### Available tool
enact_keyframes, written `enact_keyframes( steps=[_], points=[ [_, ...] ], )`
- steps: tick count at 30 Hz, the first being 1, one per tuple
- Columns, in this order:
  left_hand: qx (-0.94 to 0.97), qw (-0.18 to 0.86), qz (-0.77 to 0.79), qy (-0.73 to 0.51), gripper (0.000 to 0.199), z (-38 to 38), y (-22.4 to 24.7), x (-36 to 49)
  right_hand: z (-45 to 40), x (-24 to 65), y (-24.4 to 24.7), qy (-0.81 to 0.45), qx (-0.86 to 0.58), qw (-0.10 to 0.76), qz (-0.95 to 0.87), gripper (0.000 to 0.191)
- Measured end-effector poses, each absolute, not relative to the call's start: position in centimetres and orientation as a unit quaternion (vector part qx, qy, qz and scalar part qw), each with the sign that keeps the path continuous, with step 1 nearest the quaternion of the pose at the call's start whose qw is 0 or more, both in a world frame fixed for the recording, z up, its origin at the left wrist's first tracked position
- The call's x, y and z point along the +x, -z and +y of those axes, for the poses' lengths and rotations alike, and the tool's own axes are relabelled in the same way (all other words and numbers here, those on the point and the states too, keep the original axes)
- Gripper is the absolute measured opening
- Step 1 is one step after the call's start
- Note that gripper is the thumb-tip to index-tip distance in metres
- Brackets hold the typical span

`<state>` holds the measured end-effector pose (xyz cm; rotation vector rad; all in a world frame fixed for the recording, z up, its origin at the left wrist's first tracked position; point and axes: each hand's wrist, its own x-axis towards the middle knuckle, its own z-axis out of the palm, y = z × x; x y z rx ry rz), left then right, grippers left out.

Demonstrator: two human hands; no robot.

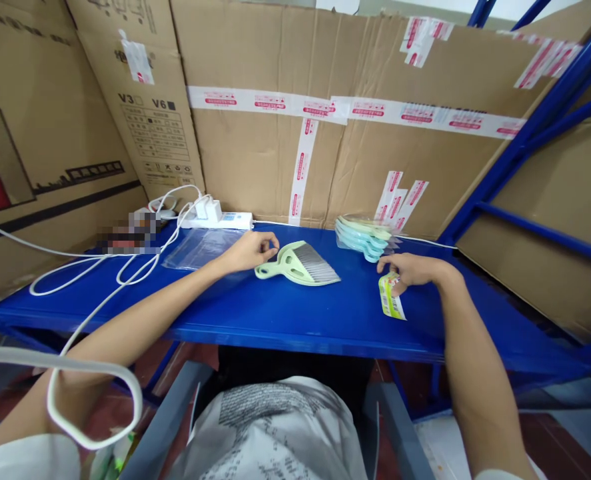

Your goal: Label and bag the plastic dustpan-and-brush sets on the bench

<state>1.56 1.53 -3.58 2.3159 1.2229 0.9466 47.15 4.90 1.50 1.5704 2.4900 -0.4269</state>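
Note:
A pale green dustpan with its brush (300,265) lies on the blue table, grey bristles pointing right and handle to the left. Beside the handle is my left hand (252,251), fingers loosely curled and nothing visible in them; it does not appear to grip the handle. Off to the right, my right hand (411,270) pinches a small yellow-green and white label card (392,298) by its upper part. Just behind that hand sits a stack of blue and green dustpan sets (362,237) in clear plastic.
Clear plastic bags (202,248) lie left of the dustpan. A white power strip (235,220) with plugs stands at the back left, and a loose white cable (88,320) loops across my left arm. Cardboard walls (255,160) and a blue metal frame (525,147) enclose the table.

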Motion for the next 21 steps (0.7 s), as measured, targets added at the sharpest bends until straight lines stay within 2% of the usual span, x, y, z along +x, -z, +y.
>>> enact_keyframes(
  steps=[3, 6, 8, 11, 12, 14, 17, 21],
  points=[
    [0.829, 0.218, 0.400, -0.323, 0.016, 1.4, 3.5, 1.7, 4.5, 46.8, -2.2, 0.189, 0.500, 0.097, 0.839, 0.042],
    [0.852, 0.101, 0.382, -0.344, 0.015, 1.9, 3.8, 1.6, 3.6, 45.9, -3.2, 0.266, 0.446, 0.068, 0.852, 0.040],
    [0.866, 0.059, 0.365, -0.338, 0.029, 2.4, 4.1, 1.4, 2.9, 44.8, -3.6, 0.310, 0.421, -0.012, 0.852, 0.046],
    [0.884, 0.095, 0.346, -0.301, 0.049, 2.9, 4.7, 0.9, 2.3, 42.5, -3.2, 0.370, 0.404, -0.204, 0.811, 0.063],
    [0.887, 0.112, 0.343, -0.289, 0.053, 2.9, 4.8, 0.8, 2.3, 41.6, -2.7, 0.386, 0.394, -0.261, 0.792, 0.065],
    [0.891, 0.137, 0.336, -0.271, 0.057, 2.8, 4.9, 0.8, 2.6, 39.8, -1.3, 0.409, 0.373, -0.332, 0.764, 0.054],
    [0.890, 0.153, 0.327, -0.277, 0.055, 2.5, 4.8, 1.0, 3.5, 37.6, 1.0, 0.402, 0.376, -0.373, 0.747, 0.042],
    [0.874, 0.114, 0.344, -0.324, 0.030, 2.2, 4.7, 1.7, 4.6, 35.9, 2.8, 0.355, 0.383, -0.349, 0.778, 0.037]
  ],
)
